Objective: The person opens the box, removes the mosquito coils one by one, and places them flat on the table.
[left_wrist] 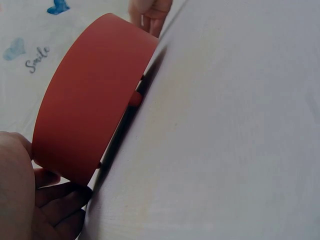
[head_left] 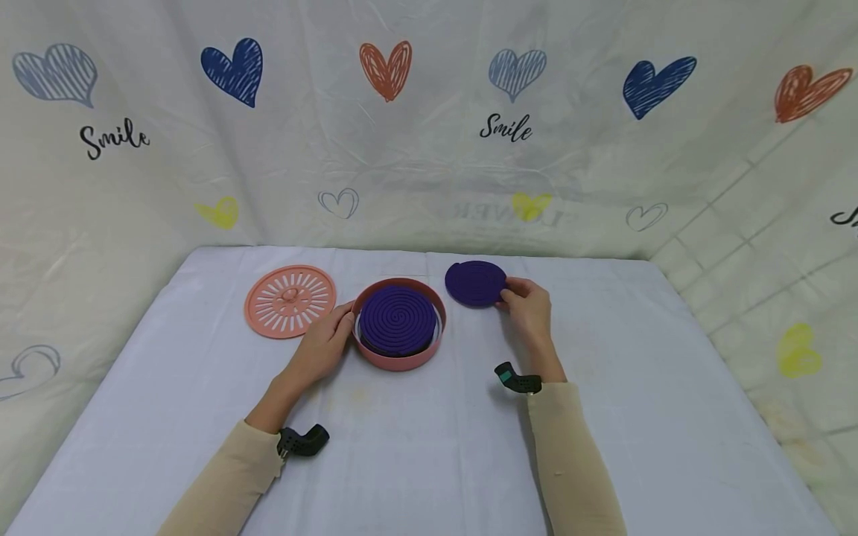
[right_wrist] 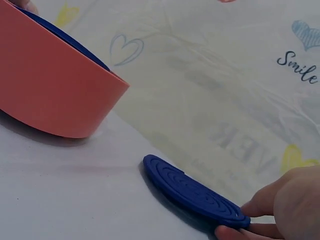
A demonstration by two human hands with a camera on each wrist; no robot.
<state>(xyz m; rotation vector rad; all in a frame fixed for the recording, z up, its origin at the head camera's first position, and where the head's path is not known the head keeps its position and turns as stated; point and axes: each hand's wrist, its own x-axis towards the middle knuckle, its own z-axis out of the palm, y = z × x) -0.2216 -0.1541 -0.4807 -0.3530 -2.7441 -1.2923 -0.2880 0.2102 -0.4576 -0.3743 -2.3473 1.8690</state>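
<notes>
A round salmon-pink mosquito coil holder (head_left: 397, 363) stands on the table, with a dark purple mosquito coil (head_left: 398, 320) lying inside its rim. My left hand (head_left: 323, 342) grips the holder's left side; in the left wrist view its fingers (left_wrist: 62, 202) reach low around the wall near the tablecloth. To the right of the holder, my right hand (head_left: 529, 309) pinches the edge of a second mosquito coil (head_left: 474, 283). That coil (right_wrist: 192, 192) looks blue in the right wrist view, its far edge close over the cloth and the thumb on top of its near edge.
A pink slotted lid (head_left: 290, 301) with a small central knob lies left of the holder, partly behind my left hand. White cloth covers the table (head_left: 415, 454). A pale curtain (head_left: 429, 149) printed with hearts and words hangs behind the table's back edge and along its sides.
</notes>
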